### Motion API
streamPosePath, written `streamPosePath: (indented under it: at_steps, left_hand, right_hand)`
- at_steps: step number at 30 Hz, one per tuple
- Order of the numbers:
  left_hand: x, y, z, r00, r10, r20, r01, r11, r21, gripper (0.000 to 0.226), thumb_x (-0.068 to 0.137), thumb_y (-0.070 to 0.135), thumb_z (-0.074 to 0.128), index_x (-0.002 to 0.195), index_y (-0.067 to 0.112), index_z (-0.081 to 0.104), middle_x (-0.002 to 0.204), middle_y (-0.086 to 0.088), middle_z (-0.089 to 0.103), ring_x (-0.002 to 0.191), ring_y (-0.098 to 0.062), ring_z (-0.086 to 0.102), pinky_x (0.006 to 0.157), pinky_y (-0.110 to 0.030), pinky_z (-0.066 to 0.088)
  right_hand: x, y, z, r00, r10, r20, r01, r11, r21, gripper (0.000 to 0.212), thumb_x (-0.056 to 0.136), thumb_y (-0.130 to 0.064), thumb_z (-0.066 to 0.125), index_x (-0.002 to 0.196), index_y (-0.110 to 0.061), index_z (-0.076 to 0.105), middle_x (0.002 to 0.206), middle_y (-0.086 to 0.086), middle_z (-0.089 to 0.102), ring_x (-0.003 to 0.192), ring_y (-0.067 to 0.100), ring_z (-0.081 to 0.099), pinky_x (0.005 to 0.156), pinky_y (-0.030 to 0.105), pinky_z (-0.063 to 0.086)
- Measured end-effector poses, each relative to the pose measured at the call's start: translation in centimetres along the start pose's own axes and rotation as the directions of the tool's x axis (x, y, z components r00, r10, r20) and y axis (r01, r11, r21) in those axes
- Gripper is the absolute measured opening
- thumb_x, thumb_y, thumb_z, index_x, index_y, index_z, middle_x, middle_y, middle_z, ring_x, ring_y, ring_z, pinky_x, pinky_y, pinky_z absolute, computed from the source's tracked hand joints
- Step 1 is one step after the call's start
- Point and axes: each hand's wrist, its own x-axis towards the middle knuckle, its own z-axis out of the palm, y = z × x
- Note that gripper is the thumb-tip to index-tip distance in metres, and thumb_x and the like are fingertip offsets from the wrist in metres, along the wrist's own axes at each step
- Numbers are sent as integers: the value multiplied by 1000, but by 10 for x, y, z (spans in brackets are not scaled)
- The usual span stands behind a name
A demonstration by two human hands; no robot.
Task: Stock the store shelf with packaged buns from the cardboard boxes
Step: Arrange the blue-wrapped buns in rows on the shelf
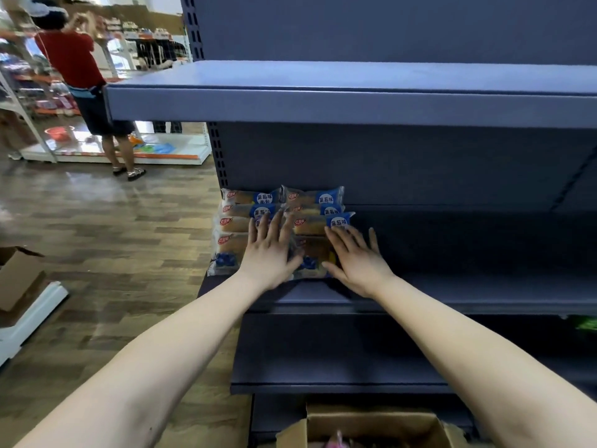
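Clear crinkly film on the packaged buns (310, 255), at the shelf's (452, 289) left end: light, soft, slippery, so your left hand (269, 250) and right hand (357, 257), spread flat, should press gently, lifting by the sealed ends.

Forearms bare, no sleeves; left hand (268, 253), right hand (355, 260) ungloved, without rings.

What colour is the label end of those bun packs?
Blue with white characters, on the bun packs; head view.
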Motion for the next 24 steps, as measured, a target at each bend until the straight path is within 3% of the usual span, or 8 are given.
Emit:
streamPosePath:
  at_steps: [3,6,9,12,15,19,24]
  left_hand:
    - [6,30,1,995,94,34,-94,996,-7,76,92,55,34,152,16,10,159,-12,7,146,-35,2,116,-51,-4]
    - [6,60,8,973,216,75,-216,976,-16,77,85,57,27,148,13,29,152,-18,29,141,-42,21,115,-54,6]
    - [1,87,23,937,335,96,-334,942,-35,72,83,53,33,140,11,44,142,-16,45,130,-42,40,111,-55,21]
    - [-7,120,38,872,474,123,-469,881,-65,68,83,51,37,138,11,47,140,-13,48,128,-38,45,109,-53,28]
    - [-12,159,53,807,568,160,-567,822,-58,66,82,50,38,133,12,54,135,-12,54,122,-36,52,106,-53,33]
    - [-22,212,67,757,624,195,-619,780,-93,67,81,50,34,133,12,54,135,-12,54,120,-36,53,106,-54,33]
    - [-39,256,89,641,732,228,-732,673,-102,63,93,47,34,146,14,36,154,-12,29,140,-34,27,117,-46,8]
  right_hand:
    - [-14,21,2,991,128,-27,-126,991,48,81,85,-67,5,152,-22,-2,159,-1,8,145,26,6,113,59,1]
    - [-33,41,4,967,248,-57,-244,967,79,70,95,-57,26,153,-20,7,158,2,15,143,29,13,113,59,7]
    - [-60,59,6,945,322,-66,-317,946,75,75,92,-61,20,152,-16,16,155,7,24,140,33,22,109,63,13]
    - [-92,78,11,927,375,-25,-375,927,28,71,93,-57,23,150,-15,21,153,8,29,137,35,27,107,64,17]
    - [-127,99,19,899,437,14,-437,899,25,72,89,-56,22,143,-11,40,140,12,47,124,39,46,97,69,31]
    - [-172,119,27,811,585,34,-585,811,17,74,89,-57,14,149,-15,27,150,9,35,135,35,33,105,65,22]
    - [-226,122,47,703,709,52,-711,703,14,64,99,-48,29,152,-20,9,158,5,15,142,31,16,111,59,12]
